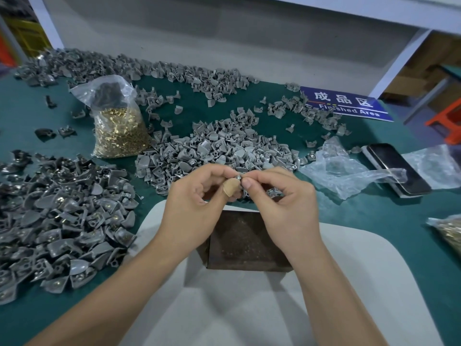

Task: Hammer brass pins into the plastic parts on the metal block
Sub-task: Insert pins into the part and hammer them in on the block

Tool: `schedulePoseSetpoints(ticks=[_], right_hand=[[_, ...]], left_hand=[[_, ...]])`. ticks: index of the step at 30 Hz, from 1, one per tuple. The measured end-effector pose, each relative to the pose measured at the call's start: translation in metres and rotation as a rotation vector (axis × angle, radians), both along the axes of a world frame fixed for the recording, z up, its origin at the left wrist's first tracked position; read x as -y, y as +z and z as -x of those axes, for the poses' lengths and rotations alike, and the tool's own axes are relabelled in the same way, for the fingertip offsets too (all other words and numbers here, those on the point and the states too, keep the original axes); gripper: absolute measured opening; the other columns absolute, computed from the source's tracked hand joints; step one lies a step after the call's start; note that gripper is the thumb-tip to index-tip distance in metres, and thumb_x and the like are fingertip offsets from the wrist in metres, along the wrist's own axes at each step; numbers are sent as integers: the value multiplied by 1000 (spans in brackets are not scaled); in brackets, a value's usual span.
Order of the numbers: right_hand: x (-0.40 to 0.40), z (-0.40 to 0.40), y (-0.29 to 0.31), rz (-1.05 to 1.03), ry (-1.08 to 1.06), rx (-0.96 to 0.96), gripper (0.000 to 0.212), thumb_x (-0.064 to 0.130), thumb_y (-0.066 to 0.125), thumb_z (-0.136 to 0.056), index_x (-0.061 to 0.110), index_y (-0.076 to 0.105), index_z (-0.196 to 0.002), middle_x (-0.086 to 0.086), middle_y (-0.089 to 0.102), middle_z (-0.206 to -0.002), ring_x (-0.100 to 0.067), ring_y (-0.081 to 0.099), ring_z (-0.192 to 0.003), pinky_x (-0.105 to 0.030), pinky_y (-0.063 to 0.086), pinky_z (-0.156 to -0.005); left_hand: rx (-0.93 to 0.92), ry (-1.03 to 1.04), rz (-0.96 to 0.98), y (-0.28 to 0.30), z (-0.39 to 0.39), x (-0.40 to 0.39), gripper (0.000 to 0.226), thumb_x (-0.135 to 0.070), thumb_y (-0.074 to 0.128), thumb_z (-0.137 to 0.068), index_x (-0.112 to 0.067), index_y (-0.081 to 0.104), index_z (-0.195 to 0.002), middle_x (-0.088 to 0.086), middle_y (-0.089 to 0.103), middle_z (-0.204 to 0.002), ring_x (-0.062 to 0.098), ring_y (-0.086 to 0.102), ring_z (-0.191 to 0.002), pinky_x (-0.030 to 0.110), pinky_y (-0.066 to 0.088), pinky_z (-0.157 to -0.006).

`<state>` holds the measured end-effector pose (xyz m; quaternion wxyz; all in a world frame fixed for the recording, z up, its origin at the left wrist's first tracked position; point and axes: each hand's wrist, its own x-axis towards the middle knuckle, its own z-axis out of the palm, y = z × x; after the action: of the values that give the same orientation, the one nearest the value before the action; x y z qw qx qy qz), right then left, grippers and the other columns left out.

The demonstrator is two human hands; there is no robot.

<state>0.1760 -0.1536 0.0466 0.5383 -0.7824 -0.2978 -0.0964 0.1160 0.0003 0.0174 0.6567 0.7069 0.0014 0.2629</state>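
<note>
One bag (117,123) holds brass pins (119,136).

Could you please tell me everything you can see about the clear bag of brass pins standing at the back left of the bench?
The bag of brass pins is a clear, crinkled plastic bag, standing upright on the green table mat. Its lower part bulges with small gold-coloured pins; a dark lump sits above them near the bunched, open-looking top. Loose grey plastic parts lie against its right side at the base. Neither hand touches it.
</note>
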Motion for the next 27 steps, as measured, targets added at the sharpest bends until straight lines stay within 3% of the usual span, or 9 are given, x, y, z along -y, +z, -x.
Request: schedulePoseSetpoints(ticks=[8, 13, 18, 23, 27], right_hand=[[-1, 0, -1, -31, 30, -98, 12, 7, 78, -88, 17, 83, -93, 11, 74, -84, -7, 69, -86, -14, 48, -77], [-5, -1, -3, -94, 13, -161, 12, 9, 78, -89, 19, 83, -91, 10, 75, -82, -12, 71, -86, -21, 52, -79], [-4, 4, -3, -139, 2, -170, 11, 10, 77, -89, 18, 83, -92, 10, 76, -83, -12, 70, -84, -22, 51, -78], [11, 14, -1, -59, -40, -135, 11, 15, 78, -89, 21, 84, -95, 11, 77, -87, -12, 71, -90, -25, 53, -79], [29, 30, 1, 4, -55, -104, 14, 12, 78, -89, 20, 83, -99, 10, 77, -90, -9, 70, -88, -18, 49, -75]], left_hand=[[-12, -21, 97, -1, 0, 2, 6, -23, 72, -94, -21, 71, -99, 3, 77, -90, 20, 75, -78, 25, 60, -72], [-3, -10, 132, 2, 0, 3, 12, -33, 72, -91, -25, 72, -99, 4, 77, -87, 21, 75, -77, 25, 59, -70], [-8, -1, 153, 5, 3, 8, 7, -20, 71, -93, -18, 71, -100, 4, 77, -86, 19, 75, -77, 25, 59, -71], [-58, -17, 68, 13, 17, 13, 15, -26, 72, -87, -18, 72, -100, 0, 78, -90, 17, 75, -81, 23, 59, -73], [-143, -66, -126, 16, 25, 18, 9, -18, 72, -92, -22, 70, -100, -7, 76, -88, 9, 72, -86, 29, 60, -79]])
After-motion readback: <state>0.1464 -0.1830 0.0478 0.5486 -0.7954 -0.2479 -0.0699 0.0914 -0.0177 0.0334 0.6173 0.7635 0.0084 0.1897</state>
